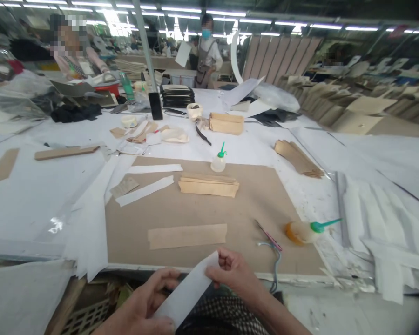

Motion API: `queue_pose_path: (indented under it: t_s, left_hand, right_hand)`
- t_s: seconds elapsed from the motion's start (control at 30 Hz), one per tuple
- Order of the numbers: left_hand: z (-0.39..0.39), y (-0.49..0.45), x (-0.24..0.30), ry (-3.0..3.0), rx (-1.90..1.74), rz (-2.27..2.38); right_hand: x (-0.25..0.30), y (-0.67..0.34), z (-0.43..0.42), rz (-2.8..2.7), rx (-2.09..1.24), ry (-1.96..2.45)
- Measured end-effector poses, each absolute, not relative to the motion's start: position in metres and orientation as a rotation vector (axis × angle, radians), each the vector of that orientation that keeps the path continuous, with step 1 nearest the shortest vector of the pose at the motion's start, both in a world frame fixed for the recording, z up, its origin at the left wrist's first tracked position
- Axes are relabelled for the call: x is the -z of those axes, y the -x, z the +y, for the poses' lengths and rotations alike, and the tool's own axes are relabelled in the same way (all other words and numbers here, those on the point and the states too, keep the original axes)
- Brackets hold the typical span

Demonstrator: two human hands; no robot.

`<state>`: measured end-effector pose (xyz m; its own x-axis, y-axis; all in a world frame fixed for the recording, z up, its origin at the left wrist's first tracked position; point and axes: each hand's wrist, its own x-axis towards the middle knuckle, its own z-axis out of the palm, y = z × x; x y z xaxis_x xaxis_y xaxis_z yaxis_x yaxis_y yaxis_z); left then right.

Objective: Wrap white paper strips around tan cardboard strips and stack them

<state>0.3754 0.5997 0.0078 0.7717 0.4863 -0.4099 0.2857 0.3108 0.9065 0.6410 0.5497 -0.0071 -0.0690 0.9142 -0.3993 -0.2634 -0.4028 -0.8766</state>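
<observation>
Between my two hands, over the table's near edge, a white strip [188, 293] is held at a slant. My left hand [150, 304] grips its lower end with the thumb on top and the other fingers curled at its edge. At the upper end, the thumb and fingers of my right hand [235, 272] pinch a corner. Just beyond lies a single tan strip [187, 236], flat on the brown board [251, 209]. Farther back on the board are a stack of tan strips [208, 186] and two loose white strips [146, 190].
A small bottle with a green nozzle [218, 162] stands upright; a bottle of amber liquid [302, 232] lies on its side at right, near a thin pink-handled tool [270, 237]. White sheets [94, 218] hang over the left edge. Two people [206, 56] are across the table.
</observation>
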Motion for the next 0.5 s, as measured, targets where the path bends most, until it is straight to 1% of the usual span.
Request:
queue_pose_path:
  t_s: [0.1,0.23,0.37,0.5]
  left_hand:
    - [0.601,-0.378,0.012,-1.315,-0.102,0.881]
    - [0.632,-0.371,0.016,-1.422,-0.223,1.191]
    - [0.671,-0.372,0.013,-1.668,-0.258,1.362]
    - [0.689,-0.383,0.012,-1.794,-0.263,1.444]
  right_hand:
    - [0.011,-0.655,0.537,-0.737,-1.577,1.35]
    - [0.007,-0.676,0.54,-0.76,-1.562,1.456]
    - [0.003,-0.696,0.561,-1.084,-1.338,1.723]
    - [0.0,-0.71,0.584,-1.271,-1.151,1.835]
